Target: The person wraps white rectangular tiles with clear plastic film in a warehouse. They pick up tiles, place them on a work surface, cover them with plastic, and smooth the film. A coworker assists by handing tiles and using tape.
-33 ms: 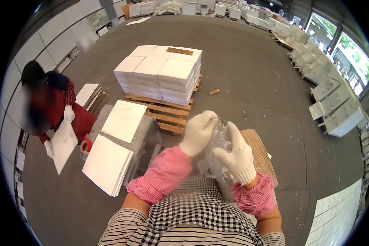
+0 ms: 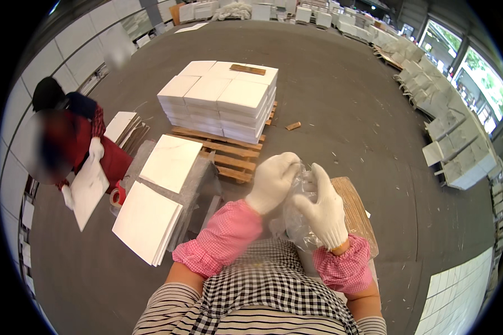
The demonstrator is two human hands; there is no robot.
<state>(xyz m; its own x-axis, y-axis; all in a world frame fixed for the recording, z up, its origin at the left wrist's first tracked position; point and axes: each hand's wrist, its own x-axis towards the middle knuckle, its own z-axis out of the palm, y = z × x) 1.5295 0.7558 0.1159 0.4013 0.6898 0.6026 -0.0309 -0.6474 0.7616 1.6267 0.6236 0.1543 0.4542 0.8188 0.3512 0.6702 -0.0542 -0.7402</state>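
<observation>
Left hand (image 2: 274, 181) has its gloved fingertips pinched together on the top edge of some clear plastic (image 2: 300, 229), which hangs in front of my checked apron (image 2: 251, 287). Right hand (image 2: 325, 218) is half open, thumb apart from fingers, plastic between them; can't tell how firmly it bears on it.

Brown wood-grain panel (image 2: 355, 215) just right of that hand. To my left, a plastic-draped stand (image 2: 207, 181) carries a short white tile stack (image 2: 146, 222), a single tile (image 2: 171, 163) beyond it, and a red tape roll (image 2: 117, 196) at its far-left side. Past it, a co-worker (image 2: 109, 156) holds a tilted tile in two gloved hands. Ahead, a wooden pallet (image 2: 232, 162) under a white tile block (image 2: 218, 97), wood strip (image 2: 247, 69) on top. Grey floor (image 2: 330, 100) throughout; white stacks (image 2: 461, 148) line the right side, bright doorways behind.

Hard to read: plastic's lower end, blurred and partly behind my right hand; whatever the panel rests on; far stacks.

Edges: near tile stack's right edge sits close to my left sleeve, not touching. Pallet's near corner is just past my left knuckles. Floor runs wide between pallet and right-hand stacks, wood scrap (image 2: 293, 126) and small litter on it.
</observation>
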